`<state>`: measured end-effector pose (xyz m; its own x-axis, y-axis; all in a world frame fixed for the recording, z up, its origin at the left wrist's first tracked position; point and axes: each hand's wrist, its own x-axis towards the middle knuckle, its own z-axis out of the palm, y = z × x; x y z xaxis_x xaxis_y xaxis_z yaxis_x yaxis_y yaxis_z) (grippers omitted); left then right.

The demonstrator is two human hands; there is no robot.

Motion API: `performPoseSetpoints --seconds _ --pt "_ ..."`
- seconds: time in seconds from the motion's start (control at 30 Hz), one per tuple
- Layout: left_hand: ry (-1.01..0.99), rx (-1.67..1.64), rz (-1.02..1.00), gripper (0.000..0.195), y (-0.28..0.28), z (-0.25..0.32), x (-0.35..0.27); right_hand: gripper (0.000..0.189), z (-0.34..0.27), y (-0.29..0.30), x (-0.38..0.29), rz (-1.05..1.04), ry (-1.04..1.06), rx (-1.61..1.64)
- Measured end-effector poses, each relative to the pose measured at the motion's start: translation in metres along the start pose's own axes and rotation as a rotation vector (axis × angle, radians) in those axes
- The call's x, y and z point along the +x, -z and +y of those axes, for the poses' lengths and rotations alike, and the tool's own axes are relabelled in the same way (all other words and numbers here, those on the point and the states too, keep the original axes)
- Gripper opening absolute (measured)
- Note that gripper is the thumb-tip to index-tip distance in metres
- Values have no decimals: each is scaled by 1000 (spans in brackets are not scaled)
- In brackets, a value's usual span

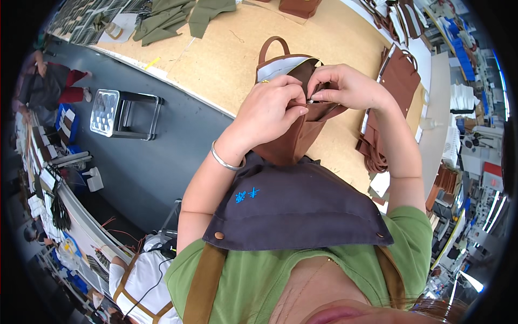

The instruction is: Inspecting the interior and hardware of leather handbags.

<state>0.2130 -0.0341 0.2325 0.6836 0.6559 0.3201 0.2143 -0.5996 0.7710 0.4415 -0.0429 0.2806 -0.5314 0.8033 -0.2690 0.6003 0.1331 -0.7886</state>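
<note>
A brown handbag (297, 139) stands upright at the table's near edge, against the dark apron. Its top is open, with one looped handle up at the far side and a pale lining or sheet showing inside. My left hand (273, 107) pinches the bag's near upper edge between thumb and fingers. Just right of it, my right hand (338, 87) reaches over the opening, thumb and fingertips closed on a small pale or metallic part at the same edge. What that small part is cannot be told, as the fingers cover most of it.
Brown bag pieces with handles (398, 81) lie stacked on the right of the wooden tabletop (218, 60). Olive fabric pieces (164, 20) lie at the far left. A stool (121, 113) stands on the floor at left. Other people are at left and lower left.
</note>
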Motion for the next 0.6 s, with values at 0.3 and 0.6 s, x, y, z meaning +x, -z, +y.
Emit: performPoseSetpoints --seconds 0.3,0.6 --pt "232 -132 -292 14 11 5 11 11 -1 -2 2 35 -48 -65" --pt "44 52 -101 12 -1 14 5 15 2 -3 6 104 -295 -168"
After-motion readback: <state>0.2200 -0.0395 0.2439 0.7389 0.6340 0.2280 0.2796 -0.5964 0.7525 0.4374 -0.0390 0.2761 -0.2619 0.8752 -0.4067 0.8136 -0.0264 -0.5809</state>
